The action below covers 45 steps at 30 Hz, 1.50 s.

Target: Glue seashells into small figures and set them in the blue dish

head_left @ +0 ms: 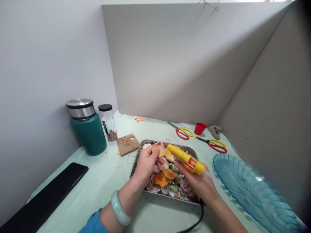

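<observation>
R hand w/ glue gun; jar lbl prob. lettered, blurry.

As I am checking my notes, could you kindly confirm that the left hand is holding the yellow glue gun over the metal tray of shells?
Not quite: the head view shows the right hand, not the left hand, holding the yellow glue gun over the metal tray of shells.

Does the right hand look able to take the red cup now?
Probably not: the right hand holds the yellow glue gun, and one pair of scissors lies on the near side of the red cup.
</observation>
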{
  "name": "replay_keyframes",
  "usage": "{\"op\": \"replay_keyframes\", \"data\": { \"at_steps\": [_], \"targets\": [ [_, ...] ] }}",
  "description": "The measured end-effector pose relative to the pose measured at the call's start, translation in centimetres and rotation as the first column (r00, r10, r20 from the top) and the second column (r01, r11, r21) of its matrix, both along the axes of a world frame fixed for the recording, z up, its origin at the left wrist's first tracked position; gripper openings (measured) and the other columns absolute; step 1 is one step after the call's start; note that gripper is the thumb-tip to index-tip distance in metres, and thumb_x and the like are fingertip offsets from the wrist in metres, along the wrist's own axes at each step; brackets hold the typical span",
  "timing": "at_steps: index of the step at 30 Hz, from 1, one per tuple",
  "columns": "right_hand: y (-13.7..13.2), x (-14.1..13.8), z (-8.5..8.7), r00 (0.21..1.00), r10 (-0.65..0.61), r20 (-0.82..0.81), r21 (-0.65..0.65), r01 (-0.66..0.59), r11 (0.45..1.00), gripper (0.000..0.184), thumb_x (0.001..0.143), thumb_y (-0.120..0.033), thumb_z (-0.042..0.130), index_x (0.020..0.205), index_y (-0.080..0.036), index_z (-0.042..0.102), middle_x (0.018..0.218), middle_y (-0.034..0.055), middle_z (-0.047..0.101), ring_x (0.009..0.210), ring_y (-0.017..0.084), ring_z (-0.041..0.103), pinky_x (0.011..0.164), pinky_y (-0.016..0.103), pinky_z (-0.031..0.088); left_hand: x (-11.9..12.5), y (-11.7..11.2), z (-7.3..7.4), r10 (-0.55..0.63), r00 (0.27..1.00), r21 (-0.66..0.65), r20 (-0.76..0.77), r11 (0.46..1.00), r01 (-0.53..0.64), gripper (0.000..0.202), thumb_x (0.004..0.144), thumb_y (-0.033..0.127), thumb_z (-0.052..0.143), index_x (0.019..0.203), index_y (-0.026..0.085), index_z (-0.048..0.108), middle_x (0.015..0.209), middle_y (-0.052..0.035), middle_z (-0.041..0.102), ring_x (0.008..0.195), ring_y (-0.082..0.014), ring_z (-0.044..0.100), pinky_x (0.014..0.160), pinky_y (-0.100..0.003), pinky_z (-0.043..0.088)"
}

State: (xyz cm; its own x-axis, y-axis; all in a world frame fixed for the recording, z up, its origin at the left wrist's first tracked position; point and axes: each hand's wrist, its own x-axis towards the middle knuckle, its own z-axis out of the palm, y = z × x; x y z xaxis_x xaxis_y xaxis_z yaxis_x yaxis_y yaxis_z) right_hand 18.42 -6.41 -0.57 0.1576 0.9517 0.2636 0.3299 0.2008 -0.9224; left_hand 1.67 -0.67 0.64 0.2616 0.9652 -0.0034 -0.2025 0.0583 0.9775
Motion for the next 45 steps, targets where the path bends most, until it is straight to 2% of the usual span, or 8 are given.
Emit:
{"op": "replay_keyframes", "data": {
  "at_steps": [7, 13, 17, 22, 36, 41, 45],
  "targets": [
    [-0.10, -0.19, 0.33, 0.998, 0.048, -0.033, 0.009, -0.048, 0.999, 0.027, 0.079, -0.036, 0.067, 0.101, -0.020, 0.069, 0.098, 0.0040, 0.073, 0.091, 0.026, 0.067, 0.082, 0.035, 0.054, 0.07, 0.03, 0.06, 0.063, 0.997, -0.019, 0.051, 0.998, -0.062, 0.026, 0.079, 0.040, 0.055, 0.084, 0.014, 0.054, 0.053, 0.0042, 0.056, 0.038, -0.0078, 0.047, 0.042, -0.019, 0.034],
    [-0.08, -0.16, 0.06, 1.000, 0.021, -0.013, 0.019, -0.021, 1.000, 0.025, 0.078, -0.034, 0.068, 0.099, -0.020, 0.069, 0.098, 0.0033, 0.073, 0.092, 0.025, 0.067, 0.082, 0.033, 0.054, 0.07, -0.02, 0.13, 0.017, 0.999, 0.001, 0.041, 1.000, -0.017, 0.025, 0.080, 0.039, 0.055, 0.082, 0.014, 0.055, 0.052, 0.0040, 0.056, 0.038, -0.0077, 0.046, 0.041, -0.019, 0.034],
    [-0.05, -0.03, -0.25, 1.000, 0.014, 0.010, -0.002, -0.014, 1.000, 0.025, 0.078, -0.035, 0.068, 0.096, -0.019, 0.069, 0.094, 0.0044, 0.074, 0.087, 0.026, 0.068, 0.077, 0.034, 0.055, 0.00, 0.00, -0.02, 0.031, 0.998, -0.002, 0.049, 1.000, -0.031, 0.025, 0.080, 0.039, 0.055, 0.083, 0.014, 0.055, 0.052, 0.0041, 0.056, 0.038, -0.0075, 0.047, 0.040, -0.018, 0.034],
    [0.00, -0.01, -0.29, 1.000, 0.004, 0.000, 0.016, -0.004, 1.000, 0.027, 0.079, -0.035, 0.068, 0.100, -0.018, 0.068, 0.099, 0.0053, 0.073, 0.091, 0.026, 0.067, 0.083, 0.035, 0.054, 0.02, -0.11, 0.05, 0.013, 0.999, -0.011, 0.044, 1.000, -0.012, 0.023, 0.081, 0.038, 0.055, 0.082, 0.014, 0.055, 0.051, 0.0041, 0.057, 0.036, -0.0077, 0.047, 0.040, -0.018, 0.035],
    [-0.17, -0.23, 0.11, 0.999, 0.027, -0.018, -0.004, -0.027, 1.000, 0.024, 0.079, -0.034, 0.067, 0.098, -0.020, 0.067, 0.098, 0.0025, 0.073, 0.089, 0.023, 0.067, 0.080, 0.031, 0.053, 0.01, -0.18, 0.52, -0.018, 0.989, -0.083, 0.146, 0.996, 0.030, 0.022, 0.078, 0.035, 0.059, 0.077, 0.014, 0.055, 0.049, 0.0017, 0.058, 0.036, -0.0072, 0.049, 0.040, -0.016, 0.039],
    [-0.18, -0.09, 0.02, 0.999, -0.037, 0.005, 0.001, 0.037, 0.999, 0.021, 0.079, -0.036, 0.068, 0.093, -0.021, 0.067, 0.090, 0.0024, 0.073, 0.085, 0.023, 0.067, 0.077, 0.032, 0.052, -0.07, -0.31, 0.73, -0.028, 0.982, -0.111, 0.188, 0.993, 0.050, 0.020, 0.077, 0.032, 0.060, 0.074, 0.014, 0.053, 0.048, 0.0010, 0.059, 0.037, -0.0073, 0.048, 0.040, -0.016, 0.039],
    [-0.11, -0.11, -0.04, 1.000, -0.004, -0.008, 0.000, 0.004, 1.000, 0.023, 0.078, -0.036, 0.068, 0.096, -0.021, 0.067, 0.096, 0.0036, 0.073, 0.090, 0.024, 0.066, 0.081, 0.033, 0.051, -0.08, -0.31, 0.69, -0.045, 0.983, -0.104, 0.177, 0.992, 0.065, 0.019, 0.077, 0.031, 0.060, 0.073, 0.014, 0.053, 0.048, 0.0008, 0.059, 0.037, -0.0071, 0.049, 0.041, -0.016, 0.038]
  ]
}}
